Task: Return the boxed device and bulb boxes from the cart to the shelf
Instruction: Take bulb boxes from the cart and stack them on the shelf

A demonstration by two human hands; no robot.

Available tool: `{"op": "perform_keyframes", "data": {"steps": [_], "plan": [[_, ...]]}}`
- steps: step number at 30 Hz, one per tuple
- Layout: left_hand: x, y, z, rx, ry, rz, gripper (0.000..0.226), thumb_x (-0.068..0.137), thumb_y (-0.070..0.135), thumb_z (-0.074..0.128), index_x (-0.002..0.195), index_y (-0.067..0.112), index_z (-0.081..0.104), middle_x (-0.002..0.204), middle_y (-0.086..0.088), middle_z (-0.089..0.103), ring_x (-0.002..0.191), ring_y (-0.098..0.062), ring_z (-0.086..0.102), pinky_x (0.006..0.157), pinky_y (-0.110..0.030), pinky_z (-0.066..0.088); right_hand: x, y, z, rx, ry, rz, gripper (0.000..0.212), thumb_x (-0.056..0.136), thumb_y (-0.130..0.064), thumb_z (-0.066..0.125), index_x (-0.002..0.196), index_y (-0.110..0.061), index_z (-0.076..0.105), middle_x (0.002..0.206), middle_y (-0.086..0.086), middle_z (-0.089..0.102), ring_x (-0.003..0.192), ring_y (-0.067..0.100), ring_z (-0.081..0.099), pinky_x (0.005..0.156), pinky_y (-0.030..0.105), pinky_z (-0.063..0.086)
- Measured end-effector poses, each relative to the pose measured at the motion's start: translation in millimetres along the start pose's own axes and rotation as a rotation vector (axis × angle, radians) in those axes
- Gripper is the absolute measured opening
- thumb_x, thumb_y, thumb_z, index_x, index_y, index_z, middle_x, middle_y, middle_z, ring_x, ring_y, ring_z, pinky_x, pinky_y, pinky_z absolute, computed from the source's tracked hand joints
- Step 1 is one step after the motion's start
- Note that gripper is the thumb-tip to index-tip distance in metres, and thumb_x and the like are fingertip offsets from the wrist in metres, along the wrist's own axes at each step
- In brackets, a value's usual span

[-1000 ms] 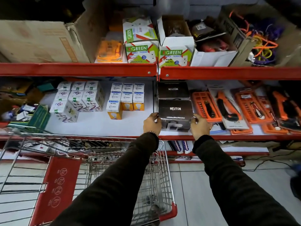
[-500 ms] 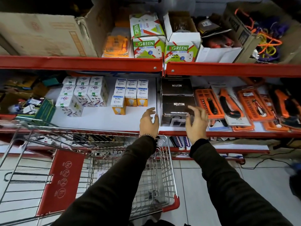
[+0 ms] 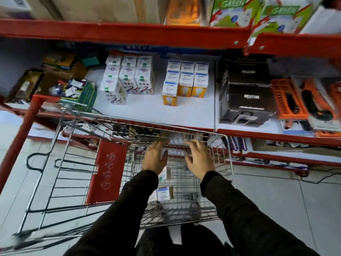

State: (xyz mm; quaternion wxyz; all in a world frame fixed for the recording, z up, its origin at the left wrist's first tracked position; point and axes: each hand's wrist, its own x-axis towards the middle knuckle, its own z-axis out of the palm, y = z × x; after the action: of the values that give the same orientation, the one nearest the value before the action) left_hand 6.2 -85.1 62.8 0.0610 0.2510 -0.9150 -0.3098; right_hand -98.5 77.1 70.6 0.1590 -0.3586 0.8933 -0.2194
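Note:
The black boxed device stands on the white shelf at the right, in front of another black box. Both my hands are down inside the wire cart. My left hand and my right hand have fingers spread and hold nothing, hovering on either side of blurred white boxes at the cart's far end. A bulb box with a blue and white top lies on the cart floor below my left wrist. White bulb boxes and yellow-based bulb boxes stand in rows on the shelf.
Orange tool packs lie right of the black boxes. A red shelf beam runs overhead with green and white cartons above it. A red upright and a cluttered cardboard bin are at the left. The cart's red child-seat flap stands left of my arms.
My hands let go of the black boxed device on the shelf, drew back and dropped down into the cart. The view tilted down and left.

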Motion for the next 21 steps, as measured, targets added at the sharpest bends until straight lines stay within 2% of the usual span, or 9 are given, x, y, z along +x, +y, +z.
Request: {"op": "perform_keyframes", "data": {"steps": [4,7,9,12,15,18,21], "plan": [[-15.7,-56.8,-1.6,0.076,-0.134,-0.108,0.043,0.090,0.018,0.058,0.133,0.014,0.056,0.134,-0.016,0.058,0.118,-0.036,0.058,0.094,-0.041,0.053,3.0,-20.5,52.6,-0.067,-0.240,0.002,0.062,0.095,-0.025,0.063,0.150,-0.022,0.034,0.153,0.009,0.033,0.135,0.030,0.043,0.109,0.041,0.041],[-18.6,-90.6,3.8,0.226,-0.298,-0.129,0.051,0.091,0.026,0.058,0.140,0.020,0.047,0.144,-0.009,0.050,0.118,-0.035,0.057,0.094,-0.042,0.052,10.2,-30.5,86.1,-0.122,-0.363,0.018,0.074,0.092,-0.025,0.067,0.154,-0.022,0.026,0.160,0.011,0.024,0.142,0.032,0.034,0.114,0.042,0.037],[-17.4,-110.9,13.1,0.294,-0.404,-0.140,0.057,0.090,0.031,0.059,0.144,0.021,0.042,0.146,-0.006,0.046,0.119,-0.034,0.057,0.093,-0.043,0.053,19.0,-34.9,109.4,-0.145,-0.426,0.024,0.079,0.089,-0.025,0.071,0.154,-0.021,0.026,0.159,0.011,0.026,0.143,0.033,0.034,0.114,0.042,0.037],[-15.2,-131.7,30.5,0.380,-0.553,-0.141,0.072,0.088,0.036,0.064,0.150,0.021,0.031,0.152,-0.005,0.040,0.133,-0.028,0.047,0.105,-0.041,0.047,28.3,-39.1,136.5,-0.191,-0.506,0.005,0.077,0.087,-0.015,0.071,0.152,-0.015,0.029,0.155,0.011,0.031,0.138,0.033,0.039,0.107,0.040,0.044],[-12.4,-152.6,50.8,0.465,-0.683,-0.114,0.085,0.084,0.039,0.069,0.152,0.017,0.023,0.156,-0.007,0.033,0.141,-0.028,0.036,0.114,-0.040,0.038,34.3,-41.6,160.6,-0.218,-0.548,0.000,0.066,0.089,0.001,0.060,0.149,-0.008,0.034,0.155,0.014,0.030,0.137,0.034,0.037,0.100,0.041,0.047],[-11.9,-162.5,63.5,0.488,-0.710,-0.087,0.077,0.085,0.027,0.070,0.150,0.013,0.029,0.152,-0.009,0.038,0.139,-0.029,0.038,0.112,-0.037,0.038,38.2,-41.8,180.7,-0.262,-0.557,0.020,0.059,0.088,0.004,0.056,0.144,-0.004,0.040,0.155,0.016,0.031,0.135,0.036,0.039,0.099,0.044,0.047],[-13.8,-163.6,69.4,0.477,-0.675,-0.096,0.057,0.089,0.011,0.059,0.142,0.010,0.036,0.142,-0.012,0.046,0.131,-0.030,0.046,0.102,-0.039,0.047,39.1,-40.0,189.2,-0.302,-0.583,0.035,0.059,0.084,-0.002,0.066,0.139,-0.004,0.043,0.146,0.015,0.036,0.130,0.035,0.040,0.096,0.043,0.050]]}}
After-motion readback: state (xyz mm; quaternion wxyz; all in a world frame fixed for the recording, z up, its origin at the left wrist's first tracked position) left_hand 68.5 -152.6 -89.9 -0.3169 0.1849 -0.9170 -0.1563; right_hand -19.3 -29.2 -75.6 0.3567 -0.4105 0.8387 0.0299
